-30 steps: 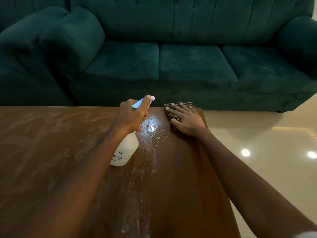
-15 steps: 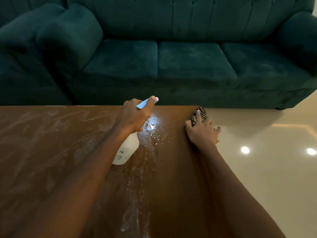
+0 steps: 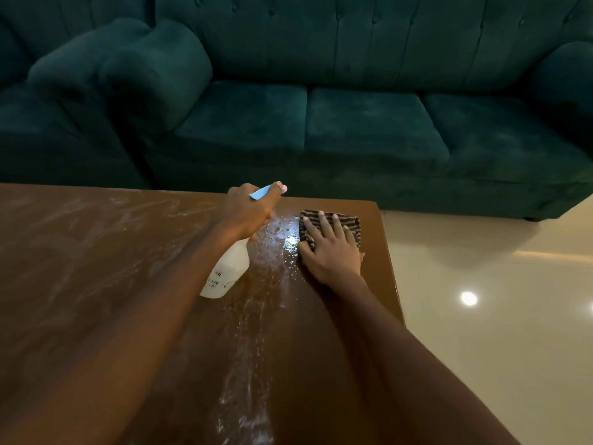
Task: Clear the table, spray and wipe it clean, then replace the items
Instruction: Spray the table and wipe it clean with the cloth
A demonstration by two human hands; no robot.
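Observation:
A brown wooden table (image 3: 96, 284) fills the lower left, with a wet streak of spray droplets (image 3: 256, 332) running down its middle. My left hand (image 3: 248, 213) grips the neck of a white spray bottle (image 3: 229, 271) with a blue trigger and pink nozzle, held tilted above the table. My right hand (image 3: 330, 252) presses flat, fingers straight, on a striped brown cloth (image 3: 348, 223) near the table's far right corner, just right of the wettest patch.
A dark green tufted sofa (image 3: 353, 123) runs along the far side of the table, with a second green armchair (image 3: 80, 107) at the left. Glossy cream floor tiles (image 3: 497, 316) lie to the right of the table's edge.
My right hand slid the cloth right to the table's edge, then back left toward the wet patch, now lying flat on it. The left hand with the bottle stayed nearly still.

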